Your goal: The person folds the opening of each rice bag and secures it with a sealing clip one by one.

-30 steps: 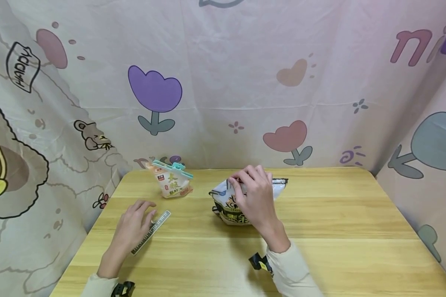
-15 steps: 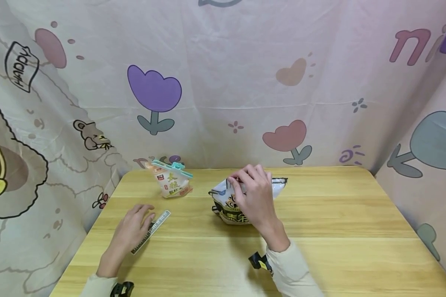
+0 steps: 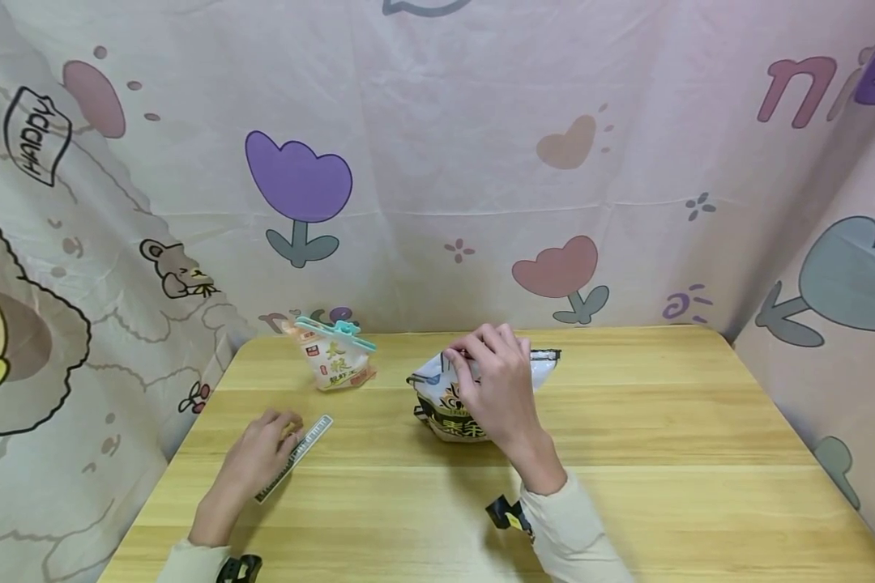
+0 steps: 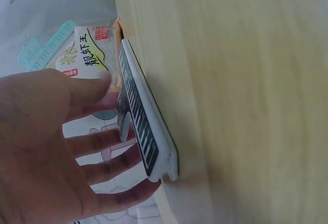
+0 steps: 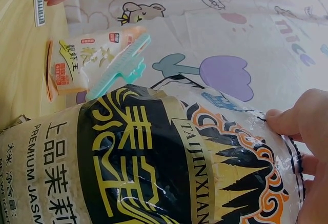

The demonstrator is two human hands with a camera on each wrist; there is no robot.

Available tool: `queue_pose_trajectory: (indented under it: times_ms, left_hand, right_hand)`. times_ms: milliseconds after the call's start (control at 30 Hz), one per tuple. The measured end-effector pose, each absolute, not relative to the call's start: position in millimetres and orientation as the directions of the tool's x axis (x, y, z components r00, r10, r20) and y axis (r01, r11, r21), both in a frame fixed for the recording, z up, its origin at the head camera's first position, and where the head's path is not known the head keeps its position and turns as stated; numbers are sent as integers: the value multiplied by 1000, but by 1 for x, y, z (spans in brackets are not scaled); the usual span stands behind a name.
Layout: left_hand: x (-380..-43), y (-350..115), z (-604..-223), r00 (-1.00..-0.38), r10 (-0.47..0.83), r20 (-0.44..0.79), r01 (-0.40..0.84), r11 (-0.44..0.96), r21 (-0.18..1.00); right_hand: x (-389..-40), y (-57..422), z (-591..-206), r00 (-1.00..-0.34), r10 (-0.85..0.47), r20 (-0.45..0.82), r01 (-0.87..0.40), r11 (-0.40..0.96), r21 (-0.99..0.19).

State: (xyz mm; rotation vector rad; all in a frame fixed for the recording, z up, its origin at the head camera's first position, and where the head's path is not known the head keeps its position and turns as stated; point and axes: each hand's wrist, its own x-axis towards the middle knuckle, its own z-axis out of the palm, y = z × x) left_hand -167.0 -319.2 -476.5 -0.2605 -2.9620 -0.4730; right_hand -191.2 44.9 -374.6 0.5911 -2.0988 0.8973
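In the head view, my right hand (image 3: 497,393) pinches the top edge of a bag of rice (image 3: 448,409) standing mid-table. The right wrist view shows the thumb (image 5: 282,123) on the near side of the bag's crimped top, with other fingers behind it. My left hand (image 3: 258,455) is at a long bag clip (image 3: 312,436) with a piano-key pattern, lying on the table. Up close, the clip (image 4: 138,106) has a small dark lever on its side. The left fingers reach loosely to its edge, with the thumb (image 4: 89,88) apart from them.
A smaller white and orange food bag (image 3: 335,364), closed with a turquoise clip (image 3: 344,329), stands at the back left of the wooden table (image 3: 663,518). A cartoon-printed curtain (image 3: 423,162) hangs along the back and both sides.
The left fingers have come down a little toward the piano-key clip. The right hand keeps its pinch on the rice bag, and the whole head view has shifted slightly.
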Motion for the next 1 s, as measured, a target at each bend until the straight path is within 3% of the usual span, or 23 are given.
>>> queue_pose_trajectory:
  times_ms: [700,1000]
  left_hand:
    - [-166,-317,-478,-987,120,110,147,946,288]
    - [-165,-316,-470,-989,111,102,139,931,338]
  right_hand:
    - [-190,45,-373,-605,-116,788,-645,651,-400]
    - [-190,45,-374,-607,-114,786,-641,655,-400]
